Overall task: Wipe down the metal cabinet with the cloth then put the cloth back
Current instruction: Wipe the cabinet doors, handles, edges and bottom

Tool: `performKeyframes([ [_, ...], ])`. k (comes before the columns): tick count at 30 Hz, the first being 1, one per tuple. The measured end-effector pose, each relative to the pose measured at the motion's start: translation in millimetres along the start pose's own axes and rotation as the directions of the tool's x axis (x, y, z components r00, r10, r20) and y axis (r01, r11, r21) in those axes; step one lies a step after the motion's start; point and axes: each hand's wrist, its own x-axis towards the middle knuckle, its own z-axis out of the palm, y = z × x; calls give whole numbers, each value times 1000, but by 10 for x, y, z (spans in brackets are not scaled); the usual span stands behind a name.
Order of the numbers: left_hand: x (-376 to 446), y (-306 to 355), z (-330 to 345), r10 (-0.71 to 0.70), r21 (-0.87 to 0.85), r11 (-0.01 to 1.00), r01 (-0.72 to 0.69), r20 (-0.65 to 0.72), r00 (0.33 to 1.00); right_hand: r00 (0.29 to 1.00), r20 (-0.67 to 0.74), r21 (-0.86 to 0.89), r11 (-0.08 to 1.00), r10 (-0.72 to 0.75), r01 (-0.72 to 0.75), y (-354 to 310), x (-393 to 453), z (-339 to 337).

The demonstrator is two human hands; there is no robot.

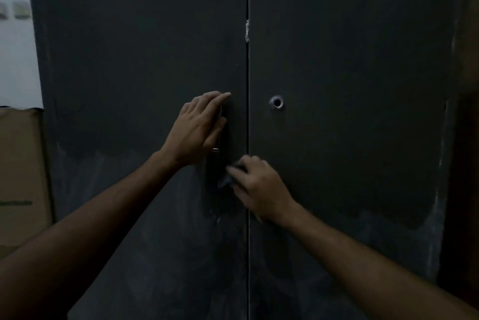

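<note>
A tall dark grey metal cabinet (129,60) with two shut doors fills the view. My left hand (198,129) lies with straight fingers on the left door, over its dark vertical handle (220,164) near the centre seam. My right hand (259,187) sits just below, at the seam, fingers curled around a small grey cloth (227,178) pressed against the handle's lower part. Most of the cloth is hidden under the hand.
A round metal lock hole (276,102) is on the right door. A cardboard box (22,177) stands to the left of the cabinet against a white wall (15,60). A brown surface (466,138) borders the cabinet on the right. Dusty smears mark the lower doors.
</note>
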Motion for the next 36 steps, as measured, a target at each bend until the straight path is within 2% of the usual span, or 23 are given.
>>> performKeyframes([
  [2,-44,66,39,-84,-111,991,78,-53,995,975,-82,150,970,205,-191,27,99,-168],
  [4,-107,172,67,-188,-219,964,152,-152,970,919,-143,331,893,368,-306,-15,220,-322],
  [7,-242,360,103,-252,-290,943,165,-291,923,809,-242,520,775,536,-359,-138,509,-498],
  [9,-329,489,100,-317,-439,883,169,-290,903,778,-258,594,729,574,-341,-251,718,-540],
  [12,-375,689,27,-510,-708,644,289,-116,852,825,-194,668,687,532,-286,-432,954,-467],
  [15,-381,695,-107,-706,-841,371,393,20,708,913,-88,711,667,398,-223,-492,1081,-379],
  [17,-431,644,-203,-749,-876,259,407,84,657,956,-69,612,769,285,-185,-422,1108,-333],
  [19,-531,591,-259,-753,-893,220,393,101,651,985,-69,478,872,158,-107,-360,1127,-315],
  [21,-646,508,-262,-769,-888,232,396,82,634,990,-109,434,900,86,-30,-349,1138,-313],
  [22,-700,431,-247,-797,-874,256,413,50,601,984,-151,430,902,94,-21,-343,1151,-300],
  [24,-837,257,-205,-832,-798,375,473,-65,551,961,-244,352,935,131,-39,-302,1198,-247],
  [25,-919,172,-174,-802,-710,493,503,-147,579,955,-265,277,959,132,-56,-271,1221,-202],
  [27,-1081,53,-85,-636,-428,747,509,-239,734,968,-228,115,990,107,-82,-235,1260,-91],
  [28,-1132,27,-32,-546,-288,829,479,-234,805,977,-191,46,995,97,-90,-237,1273,-32],
  [30,-1134,-24,95,-426,-120,904,410,-212,879,983,-143,-33,992,113,-119,-272,1289,56],
  [34,-947,-36,390,-332,-9,939,344,-291,897,979,-156,-97,984,130,-146,-285,1305,117],
  [36,-1016,-79,521,-188,119,967,226,-268,945,984,-153,-139,983,94,-116,-248,1299,130],
])
